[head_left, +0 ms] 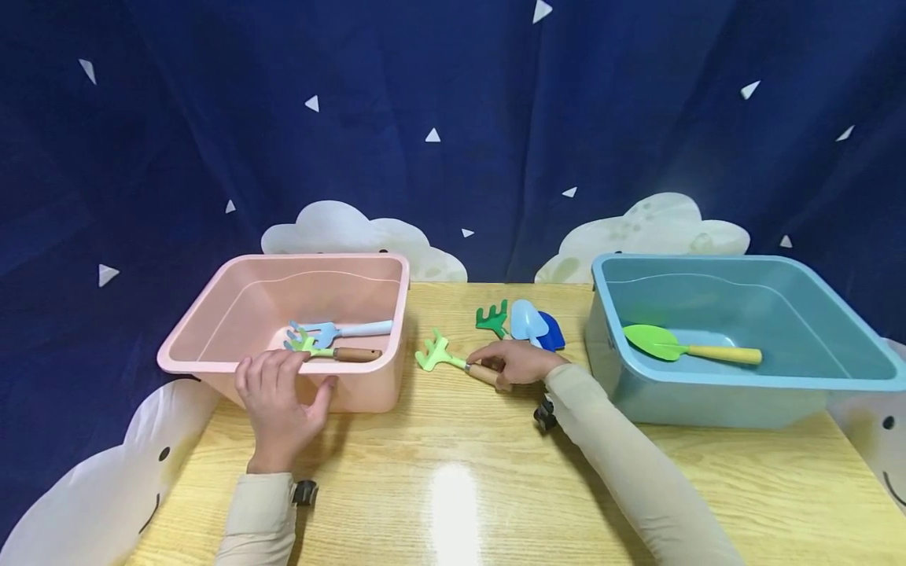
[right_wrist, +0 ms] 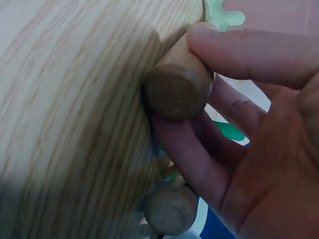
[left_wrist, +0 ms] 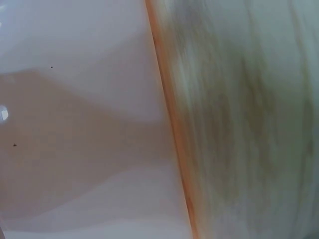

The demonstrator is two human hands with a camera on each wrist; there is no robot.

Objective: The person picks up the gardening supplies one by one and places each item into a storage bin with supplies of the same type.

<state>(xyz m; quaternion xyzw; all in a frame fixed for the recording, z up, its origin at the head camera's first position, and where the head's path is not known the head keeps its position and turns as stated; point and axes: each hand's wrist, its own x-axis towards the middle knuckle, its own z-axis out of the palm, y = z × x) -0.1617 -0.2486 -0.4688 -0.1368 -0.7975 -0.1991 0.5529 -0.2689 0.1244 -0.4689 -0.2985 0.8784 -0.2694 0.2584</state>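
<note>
My right hand (head_left: 520,362) pinches the wooden handle of a light green hand rake (head_left: 440,355) between the two bins. In the right wrist view, thumb and fingers lie round the round handle end (right_wrist: 177,92), close to the tabletop. My left hand (head_left: 279,405) holds the front rim of a pink bin (head_left: 201,367), fingers over the edge and thumb on the outer wall. Inside that bin lie a light blue hand fork (head_left: 364,328) and another light green hand rake (head_left: 357,354) with a brown handle. Only the bin wall and tabletop show in the left wrist view.
Behind my right hand lie a dark green rake (head_left: 493,317), a light blue trowel (head_left: 527,321) and a dark blue tool head (head_left: 550,333). A blue bin (head_left: 708,401) on the right holds a green trowel (head_left: 654,342) with a yellow handle. A navy curtain (head_left: 453,181) hangs behind the table.
</note>
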